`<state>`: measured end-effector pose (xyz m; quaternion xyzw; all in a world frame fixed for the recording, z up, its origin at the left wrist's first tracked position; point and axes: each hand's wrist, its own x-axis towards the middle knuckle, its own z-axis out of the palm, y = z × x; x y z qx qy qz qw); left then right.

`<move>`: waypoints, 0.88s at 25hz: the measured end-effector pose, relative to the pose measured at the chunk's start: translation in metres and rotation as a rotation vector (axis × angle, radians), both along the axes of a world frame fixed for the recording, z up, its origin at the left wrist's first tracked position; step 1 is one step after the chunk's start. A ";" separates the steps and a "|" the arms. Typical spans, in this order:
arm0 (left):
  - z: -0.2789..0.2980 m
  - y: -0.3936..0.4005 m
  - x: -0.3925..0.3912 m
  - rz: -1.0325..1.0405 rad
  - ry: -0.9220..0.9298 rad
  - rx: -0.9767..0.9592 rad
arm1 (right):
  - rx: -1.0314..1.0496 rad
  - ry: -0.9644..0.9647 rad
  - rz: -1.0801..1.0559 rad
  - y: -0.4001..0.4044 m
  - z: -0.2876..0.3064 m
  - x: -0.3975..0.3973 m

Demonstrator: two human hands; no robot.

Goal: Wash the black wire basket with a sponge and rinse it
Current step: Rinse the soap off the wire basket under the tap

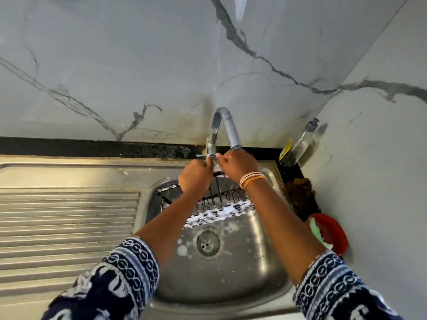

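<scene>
At the far edge of the sink (pixel 265 269), both hands meet at the foot of the tap (pixel 227 125). The left hand (pixel 196 174) has its fingers curled around the small lever near the tap's base, and the right hand (pixel 235 166) closes on the same spot just beside it; what exactly each finger pinches I cannot tell. No water shows at the spout. The black wire basket (pixel 208 200) sits in the far part of the bowl, under the forearms, with white foam along its near rim, so the scrubbing looks done and rinsing comes next. To do it well, open the lever gently so the stream does not splash, then lift the basket under the spout and turn it until the foam clears from every wire. A green sponge (pixel 317 232) rests in a red dish (pixel 337 234) to the right
</scene>
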<state>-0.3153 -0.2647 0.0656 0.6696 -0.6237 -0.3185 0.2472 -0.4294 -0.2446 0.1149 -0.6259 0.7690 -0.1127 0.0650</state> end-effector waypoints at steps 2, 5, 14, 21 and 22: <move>-0.004 -0.006 0.011 0.040 0.046 0.010 | 0.026 -0.497 -0.154 -0.002 0.004 -0.016; 0.005 -0.001 0.003 -0.065 0.037 -0.037 | -0.002 -0.653 -0.321 -0.014 0.001 -0.005; 0.016 -0.011 -0.016 0.000 0.573 0.241 | 0.068 -0.328 -0.192 -0.001 -0.013 -0.013; 0.025 -0.027 -0.015 -0.040 0.533 0.198 | 0.060 -0.274 -0.173 0.010 -0.010 -0.047; 0.022 -0.028 -0.012 -0.034 0.529 0.209 | 0.071 -0.343 -0.217 0.015 -0.009 -0.058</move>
